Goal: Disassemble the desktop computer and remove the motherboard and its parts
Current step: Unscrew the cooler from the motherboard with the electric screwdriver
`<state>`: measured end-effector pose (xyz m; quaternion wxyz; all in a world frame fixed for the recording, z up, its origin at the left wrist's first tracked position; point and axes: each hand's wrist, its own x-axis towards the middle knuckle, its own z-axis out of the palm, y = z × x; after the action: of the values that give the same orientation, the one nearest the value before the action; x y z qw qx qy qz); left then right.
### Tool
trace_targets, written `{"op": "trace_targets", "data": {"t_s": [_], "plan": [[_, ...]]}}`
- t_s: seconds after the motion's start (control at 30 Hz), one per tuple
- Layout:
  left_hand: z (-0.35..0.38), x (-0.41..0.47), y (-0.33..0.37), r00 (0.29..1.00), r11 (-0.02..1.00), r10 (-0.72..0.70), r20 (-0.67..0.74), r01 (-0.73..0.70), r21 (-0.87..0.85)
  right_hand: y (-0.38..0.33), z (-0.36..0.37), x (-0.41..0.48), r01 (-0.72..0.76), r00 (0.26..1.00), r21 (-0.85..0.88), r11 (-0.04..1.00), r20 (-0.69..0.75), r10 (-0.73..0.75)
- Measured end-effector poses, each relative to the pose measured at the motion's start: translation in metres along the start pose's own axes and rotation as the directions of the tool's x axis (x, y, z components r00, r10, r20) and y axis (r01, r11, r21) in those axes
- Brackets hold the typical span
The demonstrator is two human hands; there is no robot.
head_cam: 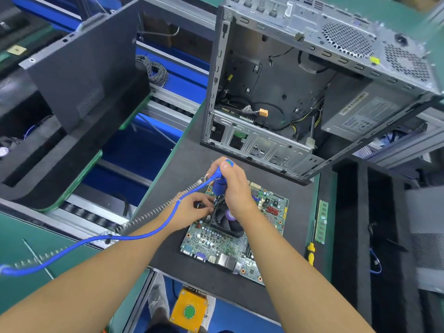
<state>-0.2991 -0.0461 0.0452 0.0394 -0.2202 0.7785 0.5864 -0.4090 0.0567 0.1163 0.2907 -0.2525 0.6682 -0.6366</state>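
The green motherboard (pixel 213 241) lies flat on the black mat (pixel 182 164), outside the case. A black cooler fan (pixel 227 223) sits on the board. My right hand (pixel 231 186) grips a blue electric screwdriver (pixel 219 185) upright, its tip down at the fan's far left corner. My left hand (pixel 189 210) pinches something small at that same corner beside the tip; what it pinches is hidden. The open metal computer case (pixel 300 92) stands behind the board, with a power supply (pixel 365 109) and loose cables inside.
A blue cord with a spring coil (pixel 134 227) runs from the screwdriver across to the left. A memory stick (pixel 321 221) and a yellow-handled screwdriver (pixel 311 252) lie right of the board. A dark panel (pixel 81 66) stands on foam at left. An orange foot pedal (pixel 189 308) sits below.
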Motion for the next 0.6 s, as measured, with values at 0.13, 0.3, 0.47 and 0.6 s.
{"op": "trace_targets", "data": {"t_s": [0.13,0.3,0.47,0.6], "plan": [[-0.0012,-0.0020,-0.0028,1.000,0.999,-0.019,-0.010,0.018,-0.032,-0.0033,-0.0015,0.0016,-0.010,0.999,0.056,0.998,-0.032,0.012],[0.0024,0.0020,-0.0055,1.000,1.000,-0.006,-0.009,0.006,-0.024,-0.0014,-0.0055,0.0039,0.028,0.999,0.034,0.999,0.037,-0.030],[0.0022,-0.0018,-0.0007,1.000,0.999,0.021,-0.023,-0.021,-0.029,-0.0074,-0.0057,0.0032,-0.017,0.999,0.041,0.999,0.052,0.015],[0.0040,-0.0019,0.0013,0.999,0.999,0.027,-0.033,-0.028,-0.022,-0.0095,-0.0038,0.0021,-0.035,0.997,0.051,0.998,0.065,0.031]]}}
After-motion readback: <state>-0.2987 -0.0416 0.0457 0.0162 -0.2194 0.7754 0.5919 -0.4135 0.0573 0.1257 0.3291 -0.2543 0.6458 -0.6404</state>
